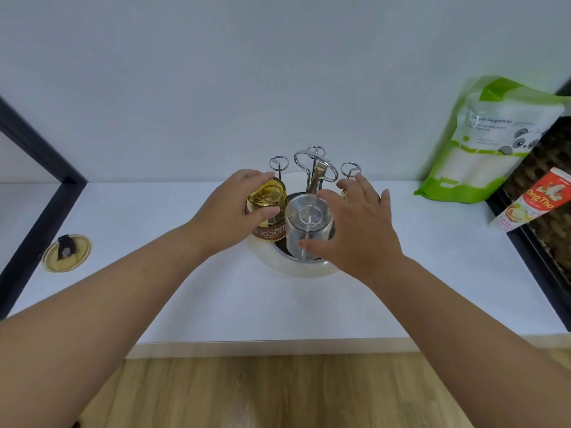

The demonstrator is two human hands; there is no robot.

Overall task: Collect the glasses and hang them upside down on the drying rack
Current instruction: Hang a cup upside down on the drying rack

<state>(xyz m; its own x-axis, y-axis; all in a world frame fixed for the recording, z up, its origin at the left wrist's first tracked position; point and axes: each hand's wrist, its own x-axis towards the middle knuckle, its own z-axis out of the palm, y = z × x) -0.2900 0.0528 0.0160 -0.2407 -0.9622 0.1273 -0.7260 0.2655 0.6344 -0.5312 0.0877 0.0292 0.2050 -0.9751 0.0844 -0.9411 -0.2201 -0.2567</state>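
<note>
A metal drying rack [315, 168] with looped prongs stands on a round white base [306, 271] at the back middle of the white counter. My left hand [230, 211] grips an upside-down amber glass [267, 208] with brown lettering at the rack's left side. A clear glass [309, 225] sits upside down over a prong at the front. My right hand [355, 230] lies against its right side, thumb on its lower edge, fingers spread and fairly straight. A sliver of another amber glass [343, 193] shows behind my right fingers.
A round amber lid [66, 253] with a dark tab lies at the counter's left. A green and white pouch [491, 140] leans on the wall at right, beside a red and white tube [531, 202] and a dark woven basket [550, 211]. A black frame [37, 193] borders the left.
</note>
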